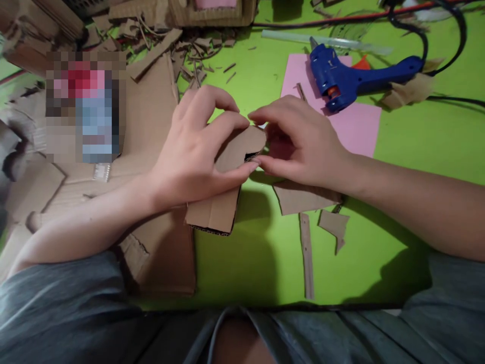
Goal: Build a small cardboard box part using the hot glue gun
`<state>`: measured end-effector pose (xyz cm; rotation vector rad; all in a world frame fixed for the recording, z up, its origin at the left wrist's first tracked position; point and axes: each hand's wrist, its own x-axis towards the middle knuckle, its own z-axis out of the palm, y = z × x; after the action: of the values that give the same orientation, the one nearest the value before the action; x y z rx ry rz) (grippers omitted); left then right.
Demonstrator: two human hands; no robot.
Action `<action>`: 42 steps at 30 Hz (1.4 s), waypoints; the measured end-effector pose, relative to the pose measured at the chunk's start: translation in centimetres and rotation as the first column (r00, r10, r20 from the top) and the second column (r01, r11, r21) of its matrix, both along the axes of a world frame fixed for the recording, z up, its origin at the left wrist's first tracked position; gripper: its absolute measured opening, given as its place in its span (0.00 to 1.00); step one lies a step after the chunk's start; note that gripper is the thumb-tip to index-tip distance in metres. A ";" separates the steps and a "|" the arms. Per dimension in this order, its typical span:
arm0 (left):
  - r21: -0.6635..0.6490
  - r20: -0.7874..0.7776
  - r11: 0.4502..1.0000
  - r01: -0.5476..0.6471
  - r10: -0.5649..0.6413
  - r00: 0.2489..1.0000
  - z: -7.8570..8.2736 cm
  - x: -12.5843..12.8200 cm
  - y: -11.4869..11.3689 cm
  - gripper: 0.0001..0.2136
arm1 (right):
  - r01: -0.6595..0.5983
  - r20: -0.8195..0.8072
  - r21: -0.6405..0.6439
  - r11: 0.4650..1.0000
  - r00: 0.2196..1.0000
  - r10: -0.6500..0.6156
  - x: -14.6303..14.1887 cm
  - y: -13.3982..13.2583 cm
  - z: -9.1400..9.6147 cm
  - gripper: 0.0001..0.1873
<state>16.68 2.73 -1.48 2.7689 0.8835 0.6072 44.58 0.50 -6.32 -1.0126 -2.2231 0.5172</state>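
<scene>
My left hand grips a folded brown cardboard piece above the green surface, fingers curled over its top and thumb pressed along its side. My right hand meets it from the right, fingertips pinched against the upper right end of the same piece. What lies between the right fingers is hidden. A flat cardboard cut-out lies under the right wrist.
A blue glue gun rests on a pink sheet at the back right, with black cables behind. A large cardboard sheet and several scraps lie left. A thin strip and small offcut lie nearer me.
</scene>
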 end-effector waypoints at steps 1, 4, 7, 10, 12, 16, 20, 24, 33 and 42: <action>0.022 -0.003 1.000 0.002 -0.002 1.000 0.0 0.1 -0.1 0.21 | 0.000 0.006 0.016 1.000 1.000 0.000 0.0 0.0 0.1 0.24; 0.049 -0.043 0.999 -0.012 0.014 0.999 -0.1 0.3 -0.2 0.20 | 0.001 0.023 0.078 0.997 1.000 -0.002 -0.2 0.1 0.1 0.20; 0.068 -0.038 0.998 -0.017 0.019 0.999 -0.3 0.3 -0.3 0.20 | -0.009 0.032 0.112 0.994 0.999 0.005 -0.3 0.2 -0.1 0.18; 0.097 -0.033 0.995 -0.017 0.020 0.999 -0.4 0.2 -0.3 0.20 | -0.007 0.040 0.153 0.988 0.999 0.001 -0.5 0.0 -0.4 0.19; 0.076 -0.058 0.997 -0.022 0.026 0.998 -0.4 0.3 -0.3 0.20 | 0.006 0.048 0.149 0.989 0.999 -0.014 -0.7 -0.2 -0.4 0.17; -0.034 -0.099 0.995 -0.089 0.085 0.991 -0.2 0.5 -0.2 0.19 | 0.051 0.094 0.119 0.992 0.994 -0.062 -1.1 -0.4 -0.3 0.11; -0.006 -0.119 0.996 -0.086 0.085 0.989 -0.2 0.7 -0.2 0.19 | 0.055 0.097 0.167 0.984 0.993 -0.072 -1.2 -0.3 -0.4 0.11; -0.001 -0.122 0.995 -0.102 0.101 0.987 -0.2 1.0 -0.6 0.18 | 0.086 0.142 0.096 0.992 0.985 -0.099 -1.5 -0.6 0.2 0.12; -0.077 -0.073 0.986 -0.150 0.144 0.987 -0.2 1.2 -1.5 0.19 | 0.105 0.168 -0.008 0.994 0.980 -0.102 -2.1 -0.9 1.1 0.11; 0.054 -0.185 0.998 -0.038 0.048 0.982 1.7 0.9 -2.3 0.20 | 0.074 0.300 0.166 0.983 0.946 -0.122 -1.9 -0.7 1.2 0.13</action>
<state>17.60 0.41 0.19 2.8948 0.9800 0.3861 42.69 -0.15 -5.12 -1.1815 -2.4245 0.1458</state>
